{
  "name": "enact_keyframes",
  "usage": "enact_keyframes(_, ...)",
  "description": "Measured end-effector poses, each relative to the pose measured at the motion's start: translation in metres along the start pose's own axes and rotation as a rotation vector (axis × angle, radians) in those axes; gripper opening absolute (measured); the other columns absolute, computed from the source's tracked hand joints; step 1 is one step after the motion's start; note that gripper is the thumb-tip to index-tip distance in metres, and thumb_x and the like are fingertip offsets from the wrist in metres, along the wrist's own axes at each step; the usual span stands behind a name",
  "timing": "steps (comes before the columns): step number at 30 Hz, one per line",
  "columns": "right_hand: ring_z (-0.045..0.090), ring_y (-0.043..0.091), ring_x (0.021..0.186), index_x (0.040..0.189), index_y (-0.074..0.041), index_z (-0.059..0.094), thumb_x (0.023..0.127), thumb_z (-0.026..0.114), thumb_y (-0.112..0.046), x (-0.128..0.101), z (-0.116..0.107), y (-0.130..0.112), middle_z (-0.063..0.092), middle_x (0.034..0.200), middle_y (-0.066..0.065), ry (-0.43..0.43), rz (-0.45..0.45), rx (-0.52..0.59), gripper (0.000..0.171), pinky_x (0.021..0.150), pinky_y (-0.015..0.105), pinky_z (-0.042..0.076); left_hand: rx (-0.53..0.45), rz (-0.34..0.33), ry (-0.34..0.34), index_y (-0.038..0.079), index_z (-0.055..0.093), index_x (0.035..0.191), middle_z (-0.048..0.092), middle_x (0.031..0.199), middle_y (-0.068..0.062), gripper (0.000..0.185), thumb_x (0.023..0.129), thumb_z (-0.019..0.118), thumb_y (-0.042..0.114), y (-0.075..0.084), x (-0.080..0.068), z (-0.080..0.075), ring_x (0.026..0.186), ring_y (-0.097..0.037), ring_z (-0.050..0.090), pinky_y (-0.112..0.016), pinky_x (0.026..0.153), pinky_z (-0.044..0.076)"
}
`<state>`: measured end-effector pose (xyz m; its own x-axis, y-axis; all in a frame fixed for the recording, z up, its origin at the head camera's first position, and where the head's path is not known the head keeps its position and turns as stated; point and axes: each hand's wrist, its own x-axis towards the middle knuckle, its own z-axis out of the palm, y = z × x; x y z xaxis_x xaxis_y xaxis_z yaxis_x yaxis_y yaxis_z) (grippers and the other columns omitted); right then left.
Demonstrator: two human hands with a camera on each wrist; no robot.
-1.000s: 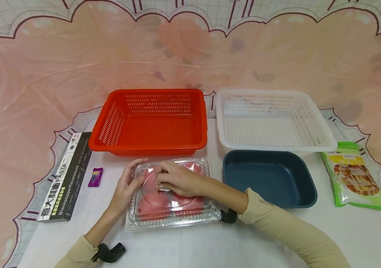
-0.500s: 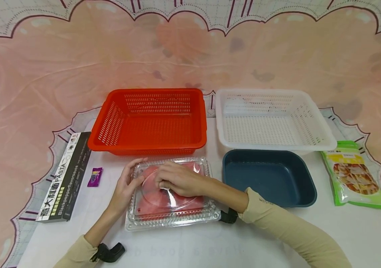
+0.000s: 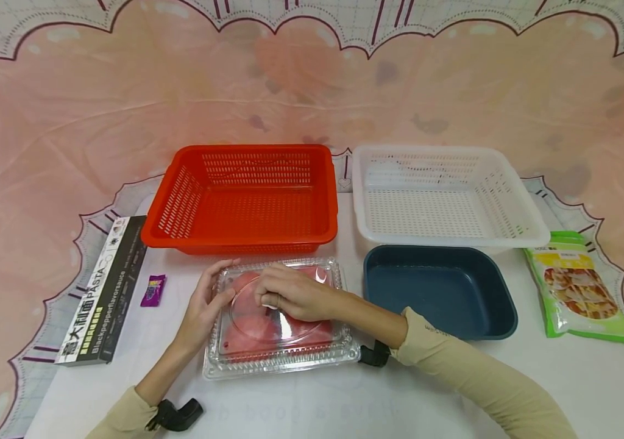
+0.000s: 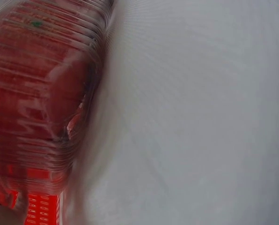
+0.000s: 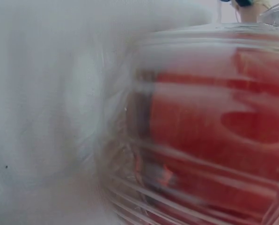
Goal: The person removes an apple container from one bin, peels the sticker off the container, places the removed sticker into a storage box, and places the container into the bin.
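On the table point(image 3: 564, 390), two baskets point(image 3: 241, 198) point(image 3: 449, 195) sit at the back edge, clear box point(image 3: 281, 360) and tub point(image 3: 440, 292) before them, pasta box point(image 3: 100, 292) left, bag point(image 3: 581, 292) right.

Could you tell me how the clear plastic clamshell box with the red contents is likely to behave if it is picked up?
The clear clamshell box looks thin-walled and ribbed, so it would probably flex or crackle if squeezed. Its glossy lid may be slippery under the right hand. It sits flat and wide, so tipping seems unlikely, and the left hand at its edge suggests it slides easily on the table.
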<state>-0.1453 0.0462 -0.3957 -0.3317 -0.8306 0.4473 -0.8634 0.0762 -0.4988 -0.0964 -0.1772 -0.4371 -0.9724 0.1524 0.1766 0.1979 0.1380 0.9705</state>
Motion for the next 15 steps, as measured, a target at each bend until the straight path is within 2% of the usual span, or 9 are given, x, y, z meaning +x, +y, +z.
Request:
enact_keyframes(9,0.049,0.011,0.089,0.091,-0.010,0.056,0.094,0.057,-0.009,0.0008,0.0003,0.0007,0.055,0.088,0.001,0.004,0.013,0.022,0.004,0.087,0.020,0.042,0.011,-0.003,0.001,0.002,0.034,0.143,0.045,0.146,0.000,0.048,0.097,0.046,0.004,0.0006,-0.0003,-0.0003,0.132,0.001,0.038,-0.006,0.105,0.029)
enact_keyframes(15,0.050,0.014,0.093,0.092,-0.008,0.057,0.097,0.054,-0.011,-0.0006,-0.0008,0.0009,0.057,0.091,0.002,0.030,-0.005,0.073,0.006,0.089,0.022,0.043,-0.001,0.009,-0.002,0.001,0.033,0.143,0.045,0.144,0.007,0.048,0.097,0.046,0.003,-0.0004,-0.0006,0.0000,0.131,0.001,0.039,-0.007,0.105,0.030)
